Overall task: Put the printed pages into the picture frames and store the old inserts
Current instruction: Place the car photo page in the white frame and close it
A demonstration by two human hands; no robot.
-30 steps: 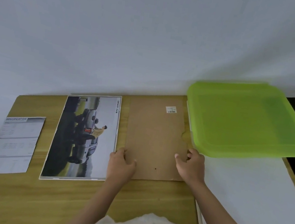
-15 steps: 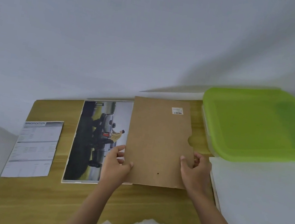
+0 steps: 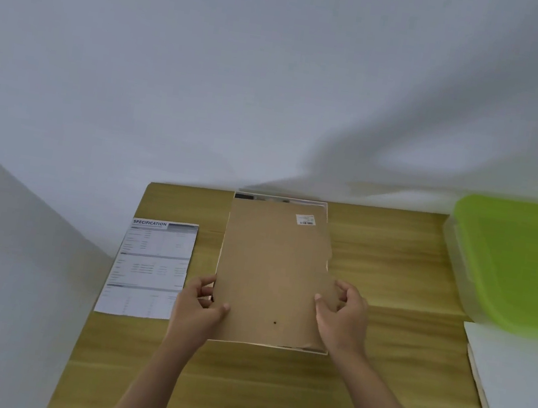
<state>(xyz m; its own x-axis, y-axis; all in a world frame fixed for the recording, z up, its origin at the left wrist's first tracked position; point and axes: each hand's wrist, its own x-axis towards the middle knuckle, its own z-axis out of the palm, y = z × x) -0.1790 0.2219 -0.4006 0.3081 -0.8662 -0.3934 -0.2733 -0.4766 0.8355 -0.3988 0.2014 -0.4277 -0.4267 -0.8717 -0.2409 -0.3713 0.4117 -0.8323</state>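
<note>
Backing board (image 3: 271,273) now over picture frame (image 3: 280,200)

A brown backing board (image 3: 272,270) lies flat on top of the picture frame (image 3: 280,200), covering almost all of it. Only thin strips of the frame peek out at the far and near edges. The board has a small white sticker (image 3: 305,219) near its far right corner and a tiny dark dot near the bottom. A printed page (image 3: 151,267) headed "SPECIFICATION" lies flat just to the left.
</note>
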